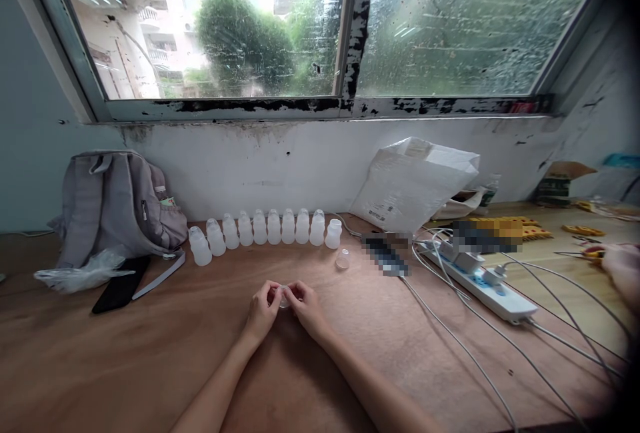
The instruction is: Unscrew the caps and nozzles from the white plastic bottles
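Near the table's front middle, my left hand [263, 306] and my right hand [305, 306] meet with fingertips closed on a small, clear, round plastic piece [285, 300]. Fingers hide part of it, so its exact kind is unclear. Behind them stands a curved row of several frosted white baby bottles [273, 228], most topped by a clear dome cap. The rightmost bottle [333, 234] has a wider top without a visible dome. A loose clear cap [343, 260] sits on the table just in front of that bottle, apart from both hands.
A grey backpack [115, 203], a clear plastic bag [83, 273] and a black flat item [120, 286] lie left. To the right are a phone [384, 254], a white bag [410, 183], and a power strip [493, 293] with trailing cables. Another person's hand [623, 266] shows far right.
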`<state>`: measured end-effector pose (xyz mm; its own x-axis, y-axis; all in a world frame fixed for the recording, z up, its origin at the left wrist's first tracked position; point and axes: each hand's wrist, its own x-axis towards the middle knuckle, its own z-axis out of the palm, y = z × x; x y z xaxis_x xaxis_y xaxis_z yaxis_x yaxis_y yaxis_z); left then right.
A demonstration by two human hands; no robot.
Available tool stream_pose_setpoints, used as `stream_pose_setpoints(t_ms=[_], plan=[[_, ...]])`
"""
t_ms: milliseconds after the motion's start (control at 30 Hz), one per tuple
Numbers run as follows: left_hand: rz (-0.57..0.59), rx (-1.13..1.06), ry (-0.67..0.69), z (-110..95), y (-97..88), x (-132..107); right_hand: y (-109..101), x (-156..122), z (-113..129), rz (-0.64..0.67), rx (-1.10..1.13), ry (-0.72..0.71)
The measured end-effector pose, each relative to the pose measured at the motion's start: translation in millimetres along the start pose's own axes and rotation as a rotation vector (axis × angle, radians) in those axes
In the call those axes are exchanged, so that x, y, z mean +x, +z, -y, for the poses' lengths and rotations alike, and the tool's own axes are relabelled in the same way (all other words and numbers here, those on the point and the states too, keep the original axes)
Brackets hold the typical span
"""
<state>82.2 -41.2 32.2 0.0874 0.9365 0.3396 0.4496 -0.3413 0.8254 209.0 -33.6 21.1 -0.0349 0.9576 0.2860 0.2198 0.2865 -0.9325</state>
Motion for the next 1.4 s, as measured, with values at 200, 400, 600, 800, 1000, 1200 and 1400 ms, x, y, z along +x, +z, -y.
stream_pose_setpoints(t_ms=[200, 400, 600, 800, 1000, 1200, 1400], plan=[[-0.018, -0.025, 0.002, 7, 0.9, 1, 2, 2, -5, 0.039, 0.100, 0.061], [-0.040, -0.060, 0.044, 13, 2.2, 3, 2, 2, -7, 0.065, 0.102, 0.006], [0.025, -0.029, 0.042, 8, -0.5, 2, 2, 2, -7, 0.018, 0.081, -0.007], [0.043, 0.071, 0.069, 6, -2.3, 0, 0, 2, -6, 0.052, 0.033, -0.045], [0.035, 0.101, 0.070, 3, -4.0, 0, 0, 1, -5, 0.067, 0.018, -0.056], [0.036, 0.122, 0.068, 0, -5.5, 0, 1, 1, -6, 0.063, 0.054, -0.030], [0.029, 0.150, 0.047, 2, -4.4, -1, 1, 0, -5, 0.046, 0.037, -0.018]])
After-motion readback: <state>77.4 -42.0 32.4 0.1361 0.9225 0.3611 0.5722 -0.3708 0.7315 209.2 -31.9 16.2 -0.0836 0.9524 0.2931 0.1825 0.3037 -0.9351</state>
